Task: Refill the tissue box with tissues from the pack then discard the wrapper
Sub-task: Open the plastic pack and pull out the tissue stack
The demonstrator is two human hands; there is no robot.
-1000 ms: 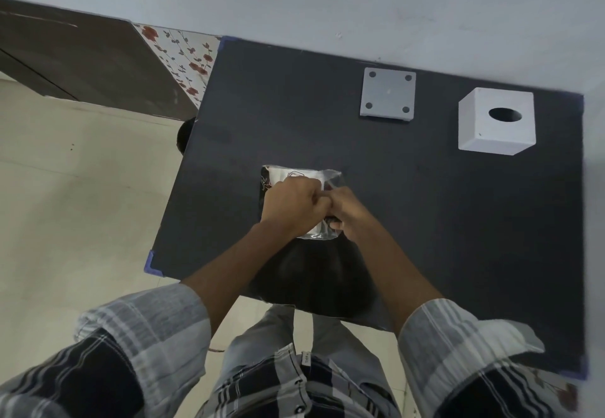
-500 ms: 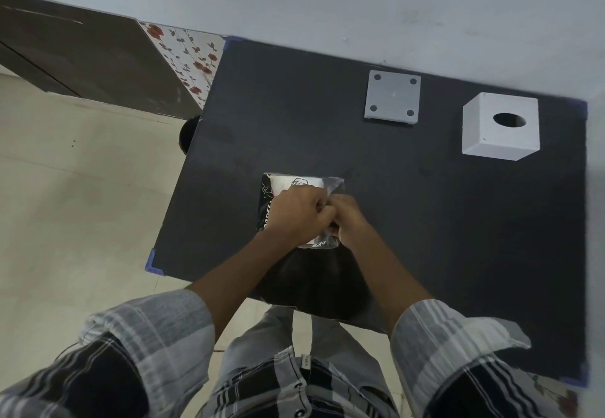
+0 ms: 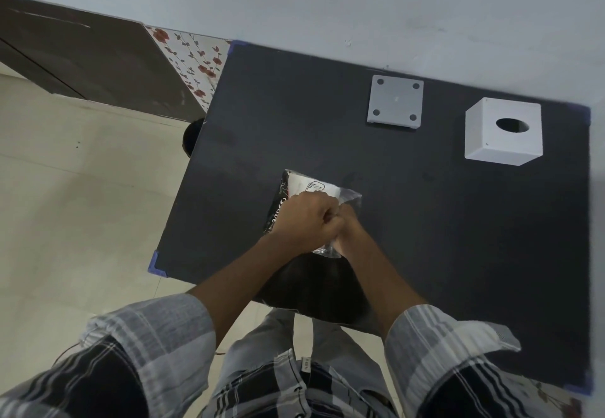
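Near the table's (image 3: 425, 221) front edge, the pack (image 3: 302, 188) is gripped by both fists, left hand (image 3: 306, 221) and right hand (image 3: 348, 232); the wrapper should be torn apart gently.

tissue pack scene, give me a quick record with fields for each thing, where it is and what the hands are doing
pack: on the table, near the front edge, wrapper still on
left hand: closed on the pack
right hand: closed on the clear wrapper edge, touching the left hand
box: white cube, far right, round hole on top, no tissue showing
plate: grey square with four holes, left of the box, apart from it
table: dark, against the wall
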